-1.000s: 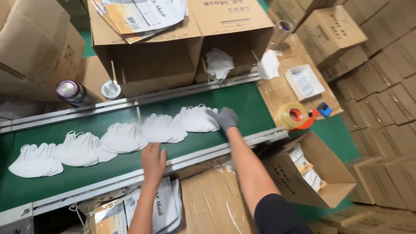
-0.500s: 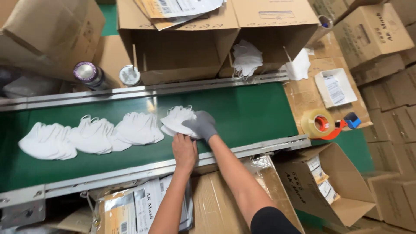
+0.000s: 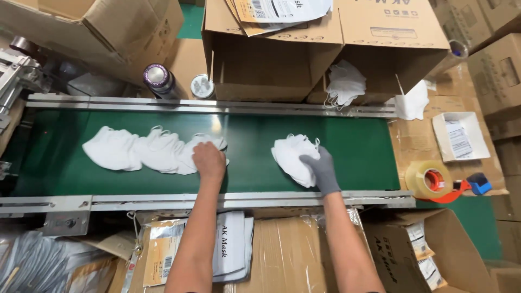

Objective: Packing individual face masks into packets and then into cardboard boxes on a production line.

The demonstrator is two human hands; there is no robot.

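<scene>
One stack of masks (image 3: pixel 292 157) is now pulled clear of the row of masks (image 3: pixel 146 151), gripped by the gloved right hand (image 3: pixel 321 171); the bare left hand (image 3: pixel 208 160) is pressed flat on the row, grasping nothing, on the green belt (image 3: pixel 358 146).

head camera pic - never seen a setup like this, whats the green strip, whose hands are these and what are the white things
The picture is taken from a camera worn on a person's head, looking down at that person's own two arms. The green strip is a conveyor belt with metal rails along both edges.

On the belt lie white face masks. A row of overlapping masks sits on the left side; the bare left hand presses on the end of that row. The right hand, in a grey glove, rests on a small separate stack of masks, with the thumb on top; whether it actually grips them is hard to tell.

Around the belt stand open cardboard boxes, one with more masks beside it. At the right sits a roll of clear packing tape on a dispenser. Flat printed pouches lie below the belt.
</scene>
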